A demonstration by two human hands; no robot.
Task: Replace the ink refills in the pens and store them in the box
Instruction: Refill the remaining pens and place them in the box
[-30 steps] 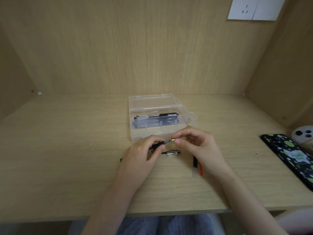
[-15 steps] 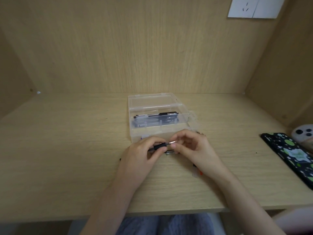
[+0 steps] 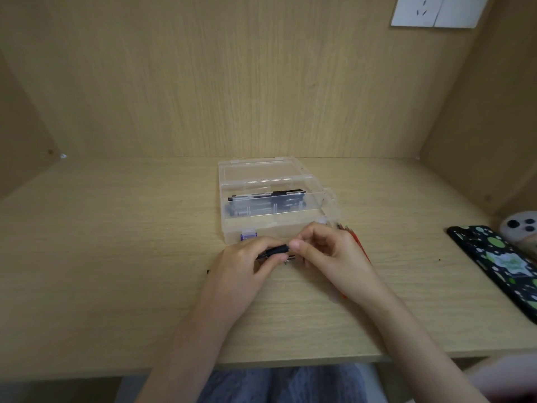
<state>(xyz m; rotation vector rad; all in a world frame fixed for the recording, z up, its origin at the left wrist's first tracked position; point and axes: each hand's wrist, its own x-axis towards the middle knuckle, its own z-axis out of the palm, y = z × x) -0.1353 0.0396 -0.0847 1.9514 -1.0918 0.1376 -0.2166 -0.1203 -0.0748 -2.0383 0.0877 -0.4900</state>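
Several pens (image 3: 270, 196) lie in the open clear box (image 3: 232, 228), so I reckon we're partway. The left hand (image 3: 247, 263) grips a black pen barrel (image 3: 276, 251) just before the box, and the right hand (image 3: 328, 254) pinches its end. I judge this one mid-assembly, not yet stored.

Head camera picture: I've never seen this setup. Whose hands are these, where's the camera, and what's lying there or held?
No machine here: a person works with bare hands, and one camera worn on their head looks forward and down. The left hand grips a black pen, and the right hand pinches its end, in front of a clear box with its lid open. More pens lie inside it. A small pen part lies on the wooden desk under the hands, something red shows blurred by the right hand, and a patterned phone lies at the right.
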